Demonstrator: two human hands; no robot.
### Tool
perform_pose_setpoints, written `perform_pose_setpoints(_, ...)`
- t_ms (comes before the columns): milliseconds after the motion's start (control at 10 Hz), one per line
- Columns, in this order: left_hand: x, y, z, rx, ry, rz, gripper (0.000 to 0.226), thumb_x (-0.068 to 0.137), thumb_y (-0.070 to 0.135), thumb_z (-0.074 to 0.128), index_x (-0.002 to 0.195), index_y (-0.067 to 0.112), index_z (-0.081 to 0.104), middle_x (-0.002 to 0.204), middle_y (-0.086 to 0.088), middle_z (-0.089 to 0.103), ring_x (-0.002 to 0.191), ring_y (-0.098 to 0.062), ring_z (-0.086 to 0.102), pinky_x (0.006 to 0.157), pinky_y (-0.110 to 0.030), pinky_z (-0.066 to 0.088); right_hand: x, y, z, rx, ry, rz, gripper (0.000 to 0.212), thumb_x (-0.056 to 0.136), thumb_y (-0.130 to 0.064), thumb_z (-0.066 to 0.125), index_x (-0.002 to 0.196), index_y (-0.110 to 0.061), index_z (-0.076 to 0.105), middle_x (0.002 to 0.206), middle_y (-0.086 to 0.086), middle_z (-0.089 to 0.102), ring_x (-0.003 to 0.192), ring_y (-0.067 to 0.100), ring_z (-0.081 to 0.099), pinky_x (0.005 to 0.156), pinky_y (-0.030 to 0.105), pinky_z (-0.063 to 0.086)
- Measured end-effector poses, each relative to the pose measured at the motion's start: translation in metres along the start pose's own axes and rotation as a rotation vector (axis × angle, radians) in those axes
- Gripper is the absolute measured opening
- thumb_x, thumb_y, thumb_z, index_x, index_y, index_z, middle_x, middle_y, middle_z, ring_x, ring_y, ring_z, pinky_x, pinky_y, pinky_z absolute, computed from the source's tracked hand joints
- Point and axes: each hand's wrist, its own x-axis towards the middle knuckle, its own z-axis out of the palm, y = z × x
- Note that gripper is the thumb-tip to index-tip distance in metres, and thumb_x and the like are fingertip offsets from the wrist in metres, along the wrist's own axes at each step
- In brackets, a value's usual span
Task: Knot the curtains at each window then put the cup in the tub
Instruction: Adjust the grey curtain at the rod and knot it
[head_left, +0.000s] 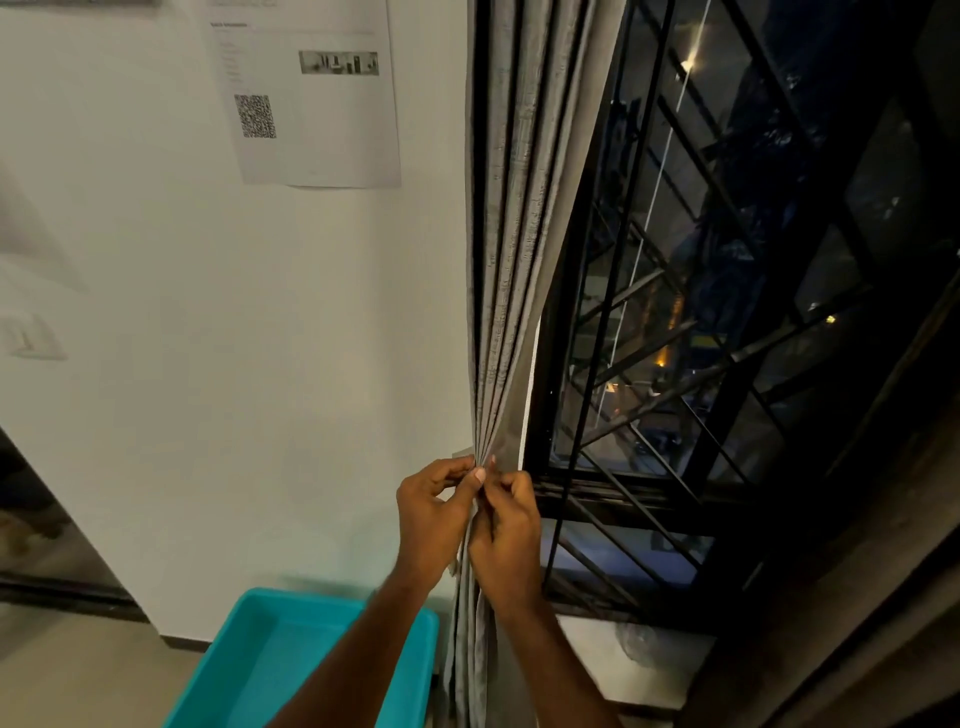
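Got both hands pinching the bunched grey curtain (501, 291), left hand (434, 512) and right hand (506, 535) touching, teal tub (244, 670) just below.

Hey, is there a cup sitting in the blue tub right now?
No, the visible part of the tub holds nothing, though the arms cover part of it.

A printed sheet (306, 88) bearing a QR code and a small photo is fixed to the white wall (182, 312), a light switch (31, 338) is mounted at the far left, and a black metal grille (727, 322) is seen across the dark night glass.
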Motion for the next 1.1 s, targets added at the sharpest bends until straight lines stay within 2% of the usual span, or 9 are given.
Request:
perform_pose_setpoints(100, 0.000, 0.005, 0.002, -0.028, 0.026, -0.031, 0.021, 0.085, 0.016, 0.079, 0.097, 0.033, 0.075, 0.087, 0.012, 0.077, 0.084, -0.010, 0.074, 0.075, -0.015, 0.057, 0.001, 0.007, 0.004, -0.095, -0.083, -0.020, 0.038, 0.090, -0.002, 0.062, 0.124, -0.019, 0.053, 0.122, 0.003, 0.053, 0.108, 0.021, 0.057, 0.088, 0.032, 0.049)
perform_pose_setpoints(200, 0.004, 0.009, 0.005, 0.013, 0.111, -0.022, 0.021, 0.086, 0.017, 0.080, 0.087, 0.037, 0.073, 0.078, 0.015, 0.075, 0.074, -0.007, 0.073, 0.067, -0.014, 0.056, 0.000, 0.004, 0.016, 0.126, -0.090, 0.052, 0.024, 0.100, -0.016, 0.057, 0.124, -0.017, 0.057, 0.120, 0.012, 0.062, 0.111, 0.025, 0.063, 0.097, 0.039, 0.052)
perform_pose_setpoints(300, 0.008, 0.008, 0.002, 0.054, 0.141, 0.014, 0.026, 0.089, 0.014, 0.076, 0.084, 0.039, 0.070, 0.074, 0.017, 0.073, 0.073, -0.004, 0.071, 0.068, -0.010, 0.053, 0.005, 0.013, 0.000, 0.057, -0.084, -0.037, 0.024, 0.096, -0.004, 0.056, 0.114, -0.012, 0.069, 0.113, 0.005, 0.066, 0.107, 0.006, 0.062, 0.097, 0.022, 0.049)
perform_pose_setpoints(500, 0.008, 0.003, -0.006, 0.107, 0.054, 0.024, 0.016, 0.090, 0.012, 0.073, 0.090, 0.027, 0.071, 0.080, 0.009, 0.073, 0.078, -0.008, 0.070, 0.075, -0.017, 0.056, 0.056, 0.038, -0.032, 0.366, 0.033, 0.343, 0.039, 0.092, -0.003, 0.068, 0.124, -0.025, 0.066, 0.124, -0.005, 0.066, 0.117, 0.011, 0.062, 0.099, 0.033, 0.054)
perform_pose_setpoints(600, 0.007, 0.002, -0.010, 0.085, -0.008, 0.036, 0.016, 0.091, 0.012, 0.072, 0.089, 0.028, 0.071, 0.077, 0.010, 0.073, 0.079, -0.012, 0.070, 0.074, -0.017, 0.056, 0.071, 0.045, -0.039, 0.438, -0.153, 0.398, 0.046, 0.090, -0.004, 0.070, 0.126, -0.033, 0.062, 0.130, -0.004, 0.065, 0.123, 0.016, 0.060, 0.103, 0.039, 0.052)
perform_pose_setpoints(800, 0.012, 0.000, -0.015, 0.108, -0.095, 0.016, 0.008, 0.095, 0.014, 0.066, 0.091, 0.020, 0.070, 0.082, 0.003, 0.072, 0.081, -0.018, 0.069, 0.076, -0.027, 0.060, 0.068, 0.055, -0.042, 0.407, -0.136, 0.398, 0.024, 0.085, -0.009, 0.078, 0.106, -0.019, 0.071, 0.105, 0.001, 0.074, 0.102, 0.020, 0.070, 0.089, 0.035, 0.060)
perform_pose_setpoints(900, 0.012, -0.001, -0.014, 0.174, -0.042, 0.039, 0.008, 0.096, 0.015, 0.065, 0.088, 0.015, 0.065, 0.077, -0.001, 0.067, 0.075, -0.017, 0.065, 0.072, -0.026, 0.057, 0.059, 0.049, -0.039, 0.303, -0.001, 0.351, 0.013, 0.085, -0.009, 0.079, 0.083, -0.018, 0.070, 0.080, -0.005, 0.072, 0.079, 0.012, 0.069, 0.071, 0.021, 0.056)
perform_pose_setpoints(1000, 0.011, 0.001, -0.007, 0.346, 0.140, 0.075, 0.012, 0.097, 0.020, 0.065, 0.087, 0.022, 0.058, 0.069, 0.010, 0.059, 0.061, -0.007, 0.057, 0.061, -0.015, 0.047, 0.037, 0.038, -0.030, 0.200, 0.155, 0.259, 0.022, 0.088, -0.012, 0.076, 0.078, -0.026, 0.063, 0.070, -0.010, 0.065, 0.066, 0.004, 0.062, 0.065, 0.010, 0.049)
perform_pose_setpoints(1100, 0.009, 0.003, 0.003, 0.492, 0.211, 0.016, 0.012, 0.100, 0.028, 0.058, 0.091, 0.024, 0.053, 0.065, 0.016, 0.051, 0.057, -0.005, 0.054, 0.056, -0.014, 0.040, 0.017, 0.023, -0.024, 0.015, 0.151, 0.202, 0.009, 0.093, -0.031, 0.068, 0.089, -0.034, 0.061, 0.083, -0.016, 0.063, 0.076, 0.003, 0.061, 0.070, 0.013, 0.046)
